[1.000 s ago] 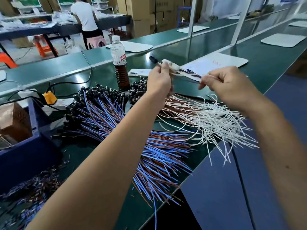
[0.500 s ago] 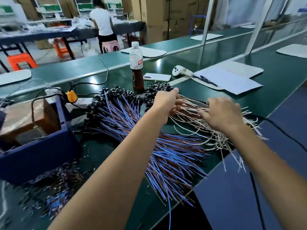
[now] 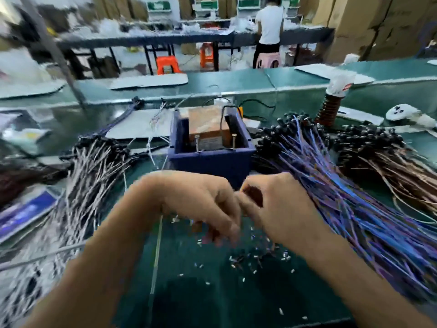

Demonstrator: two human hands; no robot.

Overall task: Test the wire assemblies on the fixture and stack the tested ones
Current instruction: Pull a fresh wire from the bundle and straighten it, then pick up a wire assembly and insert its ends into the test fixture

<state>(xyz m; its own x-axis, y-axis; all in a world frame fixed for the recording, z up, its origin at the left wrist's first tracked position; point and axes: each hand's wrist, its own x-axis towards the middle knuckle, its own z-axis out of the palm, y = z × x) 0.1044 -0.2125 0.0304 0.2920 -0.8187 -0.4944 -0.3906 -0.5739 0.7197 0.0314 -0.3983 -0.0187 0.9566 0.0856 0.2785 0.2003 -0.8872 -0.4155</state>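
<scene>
I judged the job far from finished: a big blue-wire pile (image 3: 343,185) lay right of the fixture (image 3: 210,147) and a grey pile (image 3: 94,176) left, which pile was tested unclear. My left hand (image 3: 201,204) and right hand (image 3: 276,209) met before the fixture, fingers curled nearly closed; blur hid whatever they pinched.

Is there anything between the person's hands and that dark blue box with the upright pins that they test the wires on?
Nothing visible blocks the way. The left hand and right hand meet just in front of the dark blue box-shaped test fixture, with only bare green bench mat showing around them. Blur hides what they pinch.
</scene>
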